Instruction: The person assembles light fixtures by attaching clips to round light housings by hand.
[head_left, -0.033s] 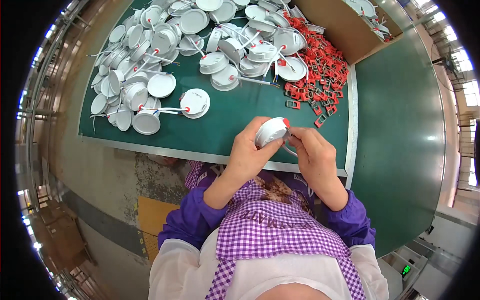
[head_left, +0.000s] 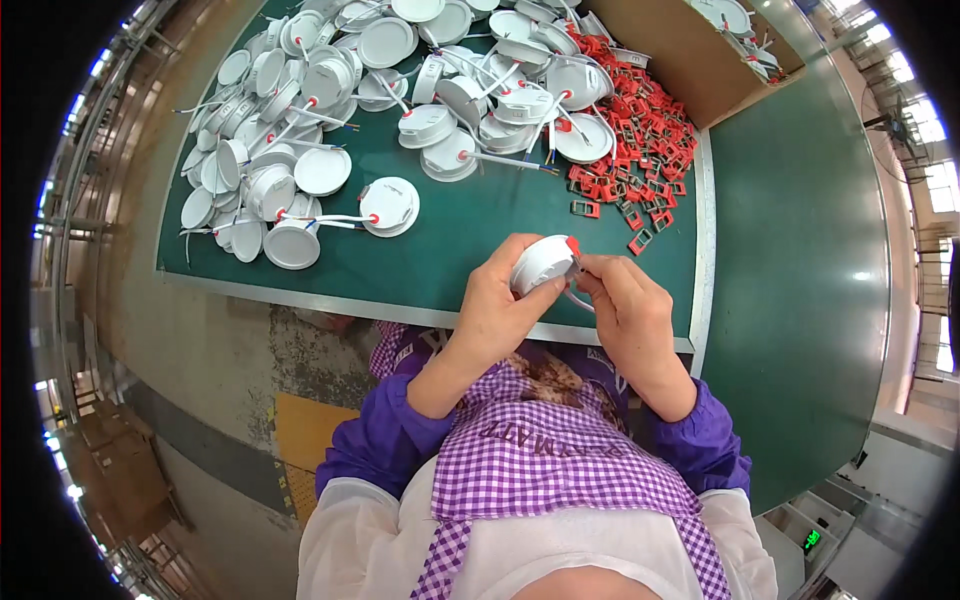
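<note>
Right now we are cradling a round white lamp housing (head_left: 541,263) in our left hand (head_left: 497,312) above the green table's (head_left: 450,250) near edge, while our right hand's (head_left: 628,305) fingers are pinching its red clip (head_left: 573,245) at two o'clock. It is looking light, rigid, smooth plastic; we are judging the rim the safest hold.
</note>
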